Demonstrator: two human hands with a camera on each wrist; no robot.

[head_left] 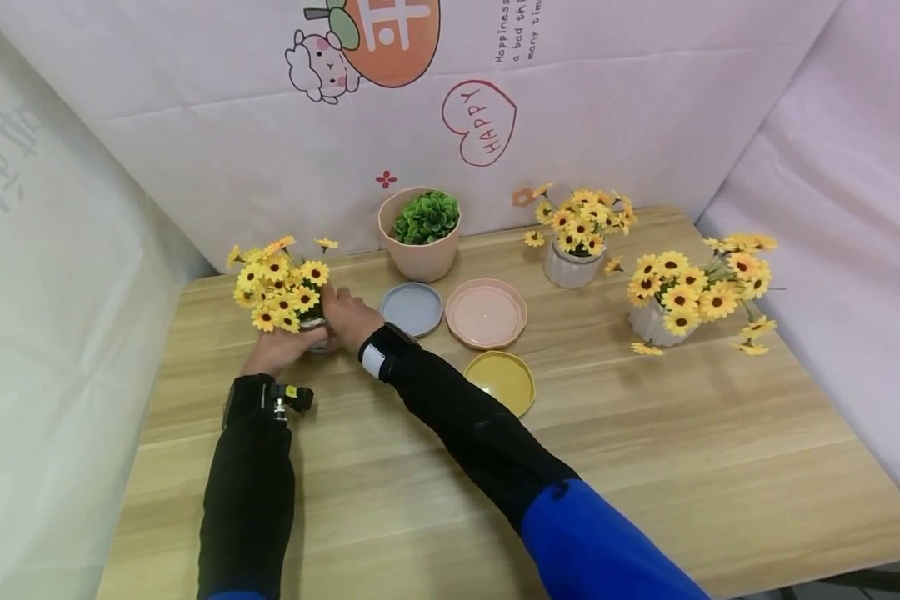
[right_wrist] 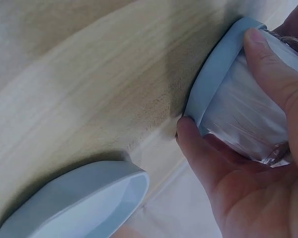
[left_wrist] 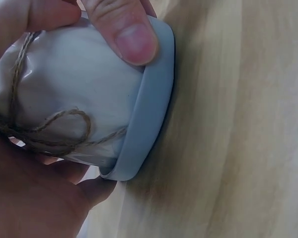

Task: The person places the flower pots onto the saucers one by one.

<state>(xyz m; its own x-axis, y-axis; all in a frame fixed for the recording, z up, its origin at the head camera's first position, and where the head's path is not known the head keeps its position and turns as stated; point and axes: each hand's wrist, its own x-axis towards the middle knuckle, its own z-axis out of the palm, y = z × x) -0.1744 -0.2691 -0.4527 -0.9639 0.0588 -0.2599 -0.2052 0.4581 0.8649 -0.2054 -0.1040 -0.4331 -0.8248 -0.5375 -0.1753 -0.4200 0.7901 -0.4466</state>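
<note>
On the table's left stands a flower pot of artificial yellow daisies. It is wrapped in a shiny whitish covering and tied with a twine bow. Its base sits inside a pale blue saucer. My left hand curls round the pot's left side, a fingertip touching the saucer rim in the left wrist view. From the right, my right hand grips the pot low down, thumb and a finger against the saucer rim. The head view mostly hides the pot behind flowers and hands.
Right of the hands lie a blue-grey saucer, a pink saucer and a yellow saucer, the last partly under my right forearm. Behind stands a pink pot with green leaves. Two more daisy pots stand at the right.
</note>
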